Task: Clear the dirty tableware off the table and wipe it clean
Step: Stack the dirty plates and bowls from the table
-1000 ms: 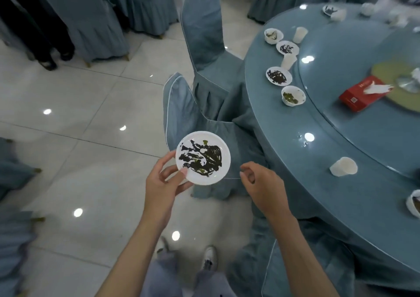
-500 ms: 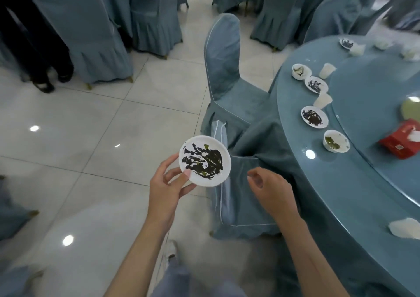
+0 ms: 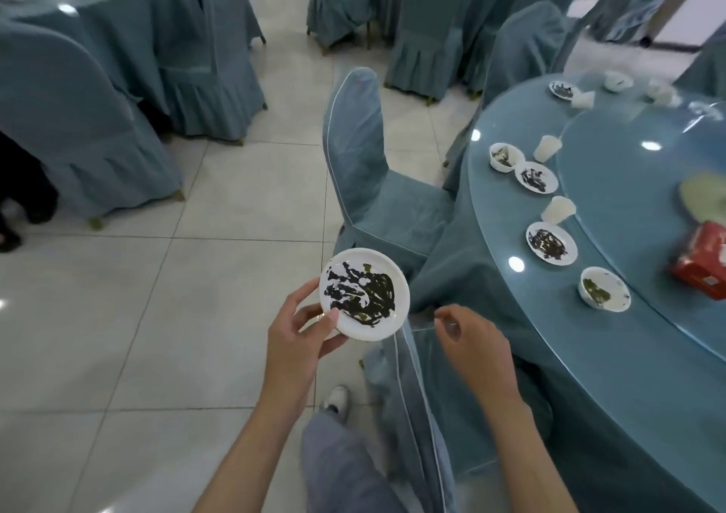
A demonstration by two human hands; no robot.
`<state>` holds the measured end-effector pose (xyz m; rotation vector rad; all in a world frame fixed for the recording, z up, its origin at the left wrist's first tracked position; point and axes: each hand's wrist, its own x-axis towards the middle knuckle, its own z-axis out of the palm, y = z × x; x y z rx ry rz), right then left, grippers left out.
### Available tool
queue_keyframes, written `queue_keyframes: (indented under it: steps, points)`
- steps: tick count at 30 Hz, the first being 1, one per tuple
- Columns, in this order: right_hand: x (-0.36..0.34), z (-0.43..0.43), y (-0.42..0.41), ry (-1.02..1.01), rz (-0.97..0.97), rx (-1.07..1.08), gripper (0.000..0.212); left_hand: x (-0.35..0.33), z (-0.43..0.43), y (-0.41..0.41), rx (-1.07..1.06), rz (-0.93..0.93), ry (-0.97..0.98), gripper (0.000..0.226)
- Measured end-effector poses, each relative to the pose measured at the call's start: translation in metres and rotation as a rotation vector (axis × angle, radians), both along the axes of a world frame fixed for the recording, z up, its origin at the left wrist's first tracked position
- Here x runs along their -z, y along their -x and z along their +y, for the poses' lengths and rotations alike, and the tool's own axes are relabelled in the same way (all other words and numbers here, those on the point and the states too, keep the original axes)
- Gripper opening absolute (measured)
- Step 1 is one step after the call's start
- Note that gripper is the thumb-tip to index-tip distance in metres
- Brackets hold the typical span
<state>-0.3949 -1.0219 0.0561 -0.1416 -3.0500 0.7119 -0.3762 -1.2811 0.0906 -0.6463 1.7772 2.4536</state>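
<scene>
- The round table (image 3: pixel 589 375) now sits off to the right. A second ago it filled more of the view, so the person seems to be walking along its edge rather than leaving it. Its glass top has not been wiped.
- Two covered chairs stand between the person and the table. The farther chair (image 3: pixel 365 167) now shows its whole back, and the near chair (image 3: pixel 416 414) is right at the person's knee. Both will have to be got round to reach the dishes.
- The left hand (image 3: pixel 298 336) still holds the dirty plate (image 3: pixel 364 294) out over the floor, well clear of the table. The thumb lies on the rim and the fingers are curled beneath. The plate is level, as before, and the dark smears stay on it.
- The right hand (image 3: pixel 471 347) carries nothing, its fingers loosely bent. It hangs just above the near chair's top edge, and I cannot tell whether it touches. It has hardly moved.
- Two smeared plates (image 3: pixel 551 243), two bowls (image 3: pixel 604 294), paper cups (image 3: pixel 558 209) and a red box (image 3: pixel 703 265) remain on the table, so I'd say clearing has barely started.
</scene>
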Motion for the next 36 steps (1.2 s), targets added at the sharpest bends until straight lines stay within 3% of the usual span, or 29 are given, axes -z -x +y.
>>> queue_keyframes:
  steps: [12, 26, 36]
  points:
    - [-0.001, -0.016, 0.132, 0.049, -0.056, 0.292, 0.011, -0.024, 0.013, 0.207, 0.363, 0.029, 0.101, 0.041]
    - [-0.004, -0.002, 0.246, 0.008, -0.093, 0.728, 0.006, 0.003, 0.057, 0.433, 0.712, -0.019, -0.060, 0.047]
    - [0.003, 0.023, 0.283, 0.012, -0.104, 0.992, 0.006, 0.014, 0.097, 0.527, 0.913, -0.067, -0.059, 0.047]
